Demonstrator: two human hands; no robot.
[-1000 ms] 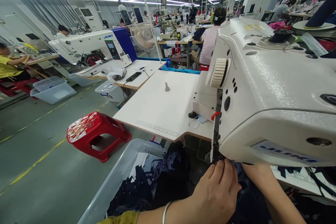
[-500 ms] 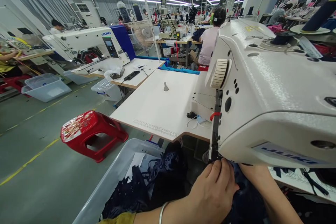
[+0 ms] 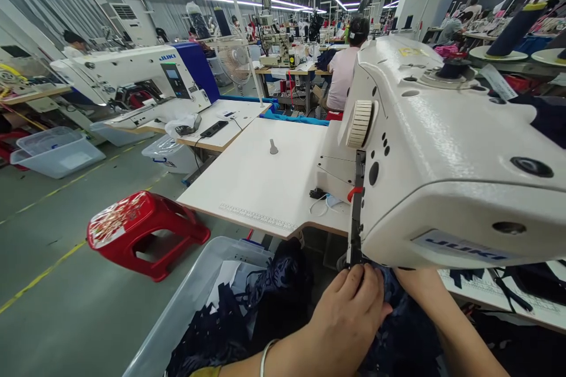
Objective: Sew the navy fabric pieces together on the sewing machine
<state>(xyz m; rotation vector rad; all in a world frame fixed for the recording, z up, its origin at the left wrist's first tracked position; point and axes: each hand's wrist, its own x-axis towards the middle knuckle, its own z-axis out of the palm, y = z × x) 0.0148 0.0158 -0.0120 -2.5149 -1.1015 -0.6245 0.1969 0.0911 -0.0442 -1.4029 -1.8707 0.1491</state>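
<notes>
Head view, left hand (image 3: pixel 349 312): fingers bent and drawn together, the grip closed on navy cloth (image 3: pixel 409 330); fingertips partly hidden at the machine's end.
Right hand (image 3: pixel 413 280): reaches in from the right, mostly hidden under the machine head; cannot tell how its grip stands.
Cloth: bunched between the two forearms, its upper part running below the machine head.
Bangle (image 3: pixel 265 355): silver-coloured, around the left wrist.
Sewing machine (image 3: pixel 442 147): white, JUKI lettering, looming above both hands, a ridged handwheel (image 3: pixel 359 123) on its side.
Tub (image 3: pixel 177 306): translucent plastic, left of the left hand, holding dark strips (image 3: pixel 216 324).
Counter (image 3: pixel 247 177): white, beyond the tub, a ruler scale (image 3: pixel 259 218) along its near edge and a small grey piece (image 3: pixel 273 146) on top.
Stool (image 3: pixel 132 230): red, on the floor left of the counter.
Farther off: a second machine (image 3: pixel 137 79), white and blue; a fan (image 3: pixel 232 62); a seated person in a pale top (image 3: pixel 342 79).
</notes>
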